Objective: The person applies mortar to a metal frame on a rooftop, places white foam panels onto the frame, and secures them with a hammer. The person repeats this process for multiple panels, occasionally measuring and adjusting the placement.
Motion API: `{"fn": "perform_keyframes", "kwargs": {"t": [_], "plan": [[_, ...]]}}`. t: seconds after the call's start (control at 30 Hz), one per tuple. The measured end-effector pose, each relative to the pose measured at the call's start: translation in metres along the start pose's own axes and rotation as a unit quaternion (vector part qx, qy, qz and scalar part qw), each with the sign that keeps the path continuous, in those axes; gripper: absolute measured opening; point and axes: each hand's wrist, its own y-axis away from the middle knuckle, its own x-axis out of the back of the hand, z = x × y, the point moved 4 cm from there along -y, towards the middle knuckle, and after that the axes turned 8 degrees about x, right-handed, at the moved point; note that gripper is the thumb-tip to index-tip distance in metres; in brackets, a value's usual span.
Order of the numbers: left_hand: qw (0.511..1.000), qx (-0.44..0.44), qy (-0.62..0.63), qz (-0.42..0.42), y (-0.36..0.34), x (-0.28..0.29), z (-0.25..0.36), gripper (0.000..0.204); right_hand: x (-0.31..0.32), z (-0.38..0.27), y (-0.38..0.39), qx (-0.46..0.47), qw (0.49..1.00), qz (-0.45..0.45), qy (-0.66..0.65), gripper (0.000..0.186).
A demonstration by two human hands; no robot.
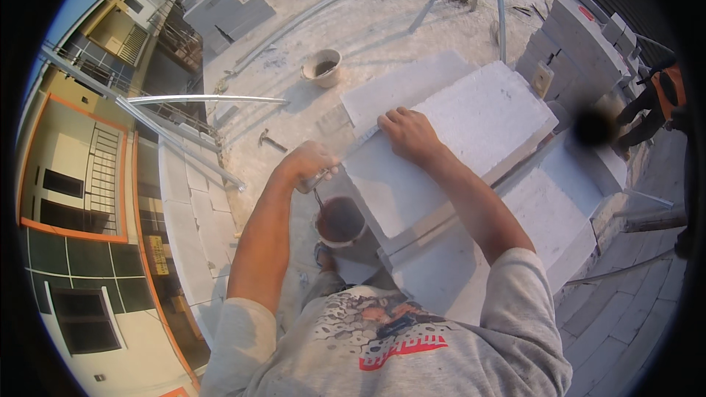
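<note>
My left hand point(312, 162) is closed around a small shiny grey object point(312, 181), beside the near left corner of a large white building block point(441, 169). Fingers mostly cover this object, so its kind is unclear. My right hand point(410, 135) lies on the block's far left edge, its fingers bent over that edge. A thin strip point(360, 141) runs along the edge between both hands. Just below the left hand stands a bucket point(341, 220) of dark reddish-brown contents, with a thin dark rod point(319, 202) at its rim.
Another pale slab point(404, 88) lies behind the block. More blocks point(529, 213) are stacked to the right. A hammer point(272, 140) and a second bucket point(322, 68) are on the floor. Metal poles point(503, 15) stand behind. A person in an orange vest point(668, 92) is at far right.
</note>
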Motion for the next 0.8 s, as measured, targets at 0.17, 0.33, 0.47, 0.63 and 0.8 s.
{"fn": "perform_keyframes", "kwargs": {"t": [0.17, 0.33, 0.47, 0.63, 0.8], "plan": [[1.0, -0.023, 0.007, -0.001, -0.005, 0.002, -0.004, 0.021, 0.0, -0.001, -0.001, -0.001, 1.0, -0.005, -0.004, 0.01], [1.0, 0.002, -0.006, 0.007, 0.001, 0.003, 0.003, 0.019, 0.002, -0.001, -0.006, -0.014, 0.999, -0.034, -0.012, 0.012], [0.999, 0.034, -0.009, 0.018, 0.003, 0.0, 0.009, 0.021, 0.002, -0.002, -0.009, -0.029, 0.998, -0.061, -0.021, 0.014], [0.998, 0.034, -0.018, 0.04, -0.002, -0.001, 0.006, 0.019, 0.003, -0.005, -0.013, -0.042, 0.996, -0.081, -0.014, 0.015], [0.997, 0.038, -0.051, 0.047, 0.002, -0.006, 0.003, 0.015, 0.009, -0.012, -0.007, -0.042, 0.994, -0.103, -0.014, 0.015]]}}
